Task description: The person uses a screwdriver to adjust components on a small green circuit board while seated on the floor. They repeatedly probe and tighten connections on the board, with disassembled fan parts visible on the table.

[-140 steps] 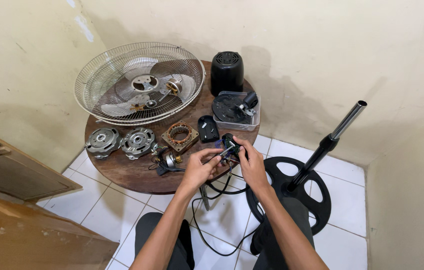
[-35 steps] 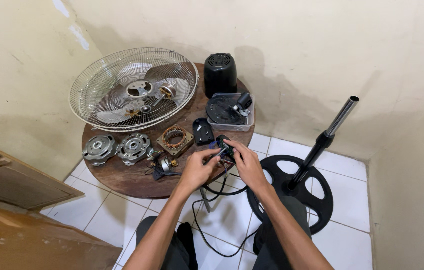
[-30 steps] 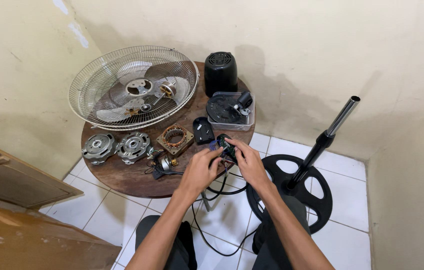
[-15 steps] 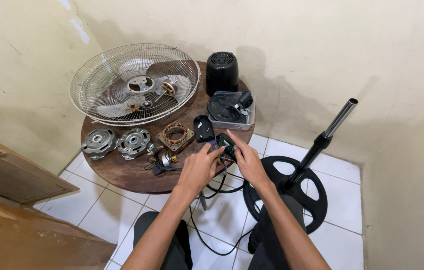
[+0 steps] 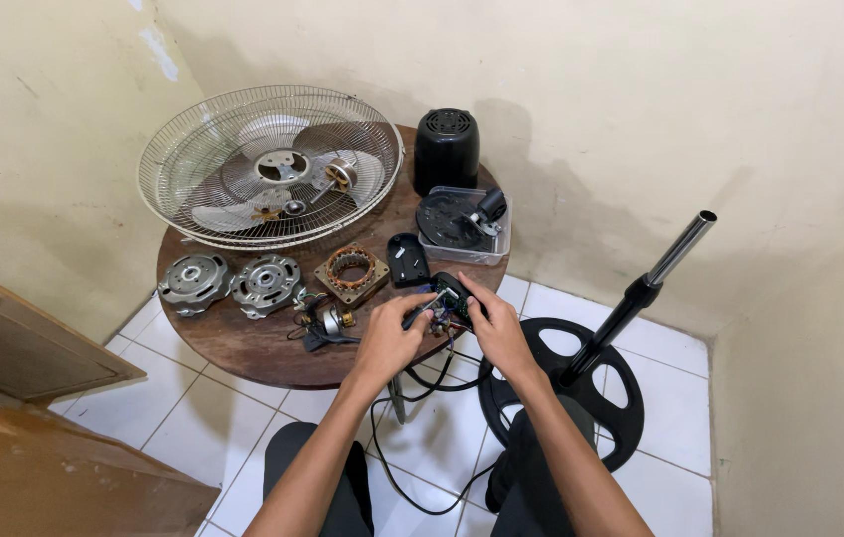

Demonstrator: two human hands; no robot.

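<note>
My right hand grips a small black switch box with wires hanging from it, at the front edge of the round wooden table. My left hand holds a thin tool against that box. A black cord runs down from it to the floor between my knees. Just beyond the hands lies a black plastic cover.
On the table lie a wire fan guard with blades, two metal motor housings, a copper-wound stator, a small shaft part, a black motor cap and a clear tray of parts. A fan stand with round base stands right.
The view has shifted slightly. Both hands stay at the switch box, with the left hand's tool still working on it; nothing on the table has moved.
</note>
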